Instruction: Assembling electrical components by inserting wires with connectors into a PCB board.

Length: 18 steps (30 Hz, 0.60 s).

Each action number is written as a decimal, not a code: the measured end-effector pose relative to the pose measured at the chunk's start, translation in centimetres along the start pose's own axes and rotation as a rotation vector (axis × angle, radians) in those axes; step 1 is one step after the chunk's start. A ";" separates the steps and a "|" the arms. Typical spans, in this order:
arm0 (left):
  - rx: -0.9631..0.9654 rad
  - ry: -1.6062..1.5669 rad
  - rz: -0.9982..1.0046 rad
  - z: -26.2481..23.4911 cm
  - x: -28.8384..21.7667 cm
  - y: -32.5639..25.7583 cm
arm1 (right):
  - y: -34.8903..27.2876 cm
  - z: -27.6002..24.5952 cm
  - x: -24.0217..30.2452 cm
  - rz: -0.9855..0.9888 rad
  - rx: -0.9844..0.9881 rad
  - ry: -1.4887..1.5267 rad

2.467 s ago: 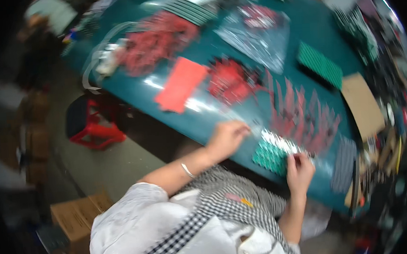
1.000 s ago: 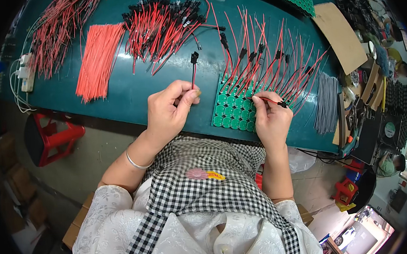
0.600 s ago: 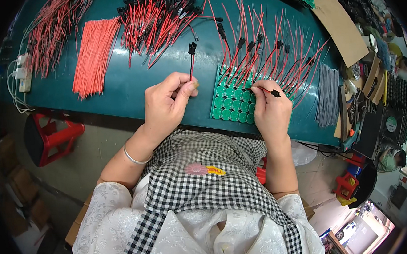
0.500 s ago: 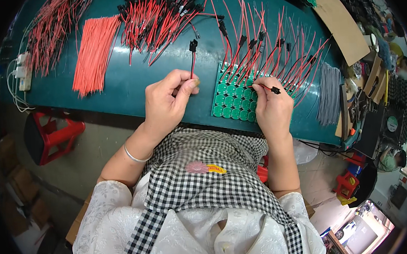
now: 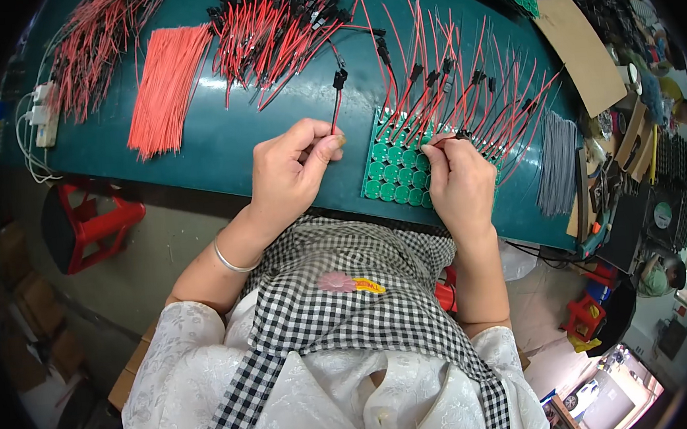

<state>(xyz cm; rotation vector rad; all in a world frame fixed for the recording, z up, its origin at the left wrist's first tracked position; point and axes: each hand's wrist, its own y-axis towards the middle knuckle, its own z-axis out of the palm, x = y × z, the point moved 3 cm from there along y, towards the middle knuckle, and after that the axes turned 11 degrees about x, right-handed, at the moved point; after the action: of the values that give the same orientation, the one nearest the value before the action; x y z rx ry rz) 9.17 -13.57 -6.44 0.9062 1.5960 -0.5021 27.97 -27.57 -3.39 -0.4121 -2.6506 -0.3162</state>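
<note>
A person in a checked apron works at a dark green, smooth-topped bench, seen from above. In front of them, a little right of centre, lies a green circuit board of round discs in rows, flat near the bench's front edge. Thin red and black wires fan up from its far rows; the discs nearest the person carry none that can be seen.

The left hand is closed in a thumb-and-finger pinch on a short red-and-black wire lead with a black plastic connector, held upright, connector at the top, left of the board and apart from it. The right hand is over the board's right part, fingertips pinched narrow on a second short lead, its wire end close to a disc; whether it touches cannot be told.

The step in hand looks like setting that wire end to a disc. The next move seems to call for a steady right pinch and exact aim, with the left hand's lead kept clear of the standing wires.
</note>
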 end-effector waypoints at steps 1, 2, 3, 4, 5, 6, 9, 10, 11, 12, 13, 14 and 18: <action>-0.002 -0.005 -0.002 0.0 0.0 0.0 | 0.2 0.1 0.0 0.003 -0.008 0.000; -0.005 -0.009 -0.005 0.0 0.0 0.0 | 0.4 0.2 0.1 0.005 -0.016 0.001; -0.009 -0.013 -0.007 0.0 -0.1 -0.1 | 0.5 0.2 0.1 0.041 -0.005 -0.008; -0.012 -0.017 -0.010 -0.1 -0.1 -0.1 | 0.7 0.1 0.3 0.072 0.004 -0.013; -0.016 -0.020 -0.013 -0.1 -0.1 -0.1 | 0.8 0.1 0.4 0.103 0.014 -0.018; -0.020 -0.023 -0.016 -0.1 -0.1 -0.1 | 0.8 0.2 0.5 0.112 -0.008 -0.001; -0.001 -0.056 -0.041 -0.2 -0.4 0.0 | 0.4 0.8 0.1 0.184 -0.066 0.094; 0.001 -0.073 -0.046 -0.1 -0.5 -0.1 | 0.4 0.7 0.2 0.196 -0.074 0.105; 0.004 -0.095 -0.062 -0.2 -0.5 -0.2 | 0.5 0.7 0.3 0.210 -0.082 0.116; 0.025 -0.122 -0.083 -0.2 -0.8 -0.2 | 0.6 0.6 0.4 0.224 -0.091 0.127; 0.045 -0.155 -0.105 -0.1 -1.0 -0.4 | 0.4 0.7 0.4 0.182 -0.084 0.126; 0.067 -0.187 -0.128 0.1 -1.2 -0.6 | 0.2 0.5 0.7 0.145 -0.092 0.228; 0.293 -0.065 0.073 1.8 -4.1 -0.7 | -1.2 -1.0 3.5 0.193 0.138 1.090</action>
<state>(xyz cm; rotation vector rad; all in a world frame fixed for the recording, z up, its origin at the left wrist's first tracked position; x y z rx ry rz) 9.81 -16.50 -3.01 1.1516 1.4472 -0.7192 24.94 -28.17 -1.16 -0.3134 -1.5434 -0.2035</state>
